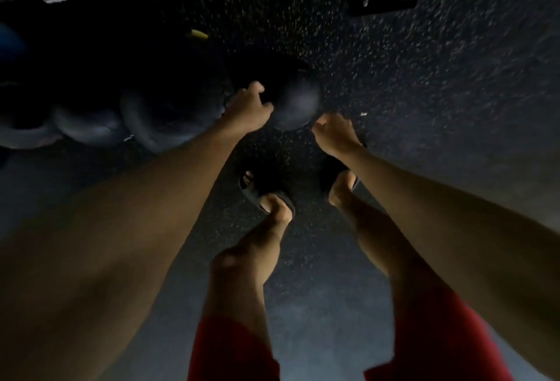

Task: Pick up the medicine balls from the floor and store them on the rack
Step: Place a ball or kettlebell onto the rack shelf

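Reaching for dark round medicine ball on speckled black floor; left hand curls round its side; right hand beside it, grip unclear; other grey medicine balls also unstored; not lifted yet.

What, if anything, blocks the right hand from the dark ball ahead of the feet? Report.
Probably nothing, so yes: the right hand is beside the dark ball, only floor between them. The left hand is at its other side.
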{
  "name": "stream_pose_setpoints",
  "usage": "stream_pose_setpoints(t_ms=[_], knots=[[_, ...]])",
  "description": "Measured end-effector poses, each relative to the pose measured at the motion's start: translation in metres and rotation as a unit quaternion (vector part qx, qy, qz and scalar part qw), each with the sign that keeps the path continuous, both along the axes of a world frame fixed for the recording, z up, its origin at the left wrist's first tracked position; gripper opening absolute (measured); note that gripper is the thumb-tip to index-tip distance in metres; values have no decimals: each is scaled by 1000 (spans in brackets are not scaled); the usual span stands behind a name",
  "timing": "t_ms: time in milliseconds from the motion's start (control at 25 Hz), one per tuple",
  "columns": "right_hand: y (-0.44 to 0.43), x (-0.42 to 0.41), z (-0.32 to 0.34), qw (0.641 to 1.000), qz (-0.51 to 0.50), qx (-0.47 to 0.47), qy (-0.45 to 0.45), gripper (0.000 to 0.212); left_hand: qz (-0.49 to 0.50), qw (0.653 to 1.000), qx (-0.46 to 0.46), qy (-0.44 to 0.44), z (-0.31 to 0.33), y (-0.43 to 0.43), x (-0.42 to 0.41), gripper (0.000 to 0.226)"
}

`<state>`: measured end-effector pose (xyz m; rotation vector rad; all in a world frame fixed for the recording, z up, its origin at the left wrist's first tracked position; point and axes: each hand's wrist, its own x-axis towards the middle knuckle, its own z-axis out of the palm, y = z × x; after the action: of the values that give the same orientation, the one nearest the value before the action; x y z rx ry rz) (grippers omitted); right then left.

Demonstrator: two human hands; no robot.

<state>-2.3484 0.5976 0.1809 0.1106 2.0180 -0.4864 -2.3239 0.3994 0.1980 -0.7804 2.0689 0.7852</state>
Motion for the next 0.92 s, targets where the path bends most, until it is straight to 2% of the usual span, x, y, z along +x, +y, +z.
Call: stream_pose_setpoints(t_ms=[80,120,240,360,440,520,640,720,800,920], knots=[[-2,1,-55,988,-147,-13,-38,38,5,1000,-7,12,-46,-7,-19,49],[-3,1,-78,971,-229,-13,-72,43,9,1000,-8,19,-67,-9,-27,50],[-2,9,-153,881,-445,-30,-156,55,27,999,0,35,-137,-15,-48,55],[-5,11,-213,776,-596,-90,-188,69,54,997,34,46,-186,-18,-67,61],[-12,9,-238,706,-664,-132,-207,78,79,994,62,37,-205,-23,-77,69],[-19,6,-255,661,-694,-167,-229,86,102,991,92,3,-217,-24,-80,83],[-32,1,-262,638,-708,-180,-243,81,117,987,105,-25,-229,-25,-79,93],[-38,1,-260,631,-720,-167,-236,74,129,986,101,-1,-231,-23,-83,88],[-41,4,-255,624,-729,-162,-230,76,141,985,98,19,-233,-19,-84,79],[-38,13,-238,616,-743,-146,-217,74,144,984,109,11,-222,-8,-83,70]])
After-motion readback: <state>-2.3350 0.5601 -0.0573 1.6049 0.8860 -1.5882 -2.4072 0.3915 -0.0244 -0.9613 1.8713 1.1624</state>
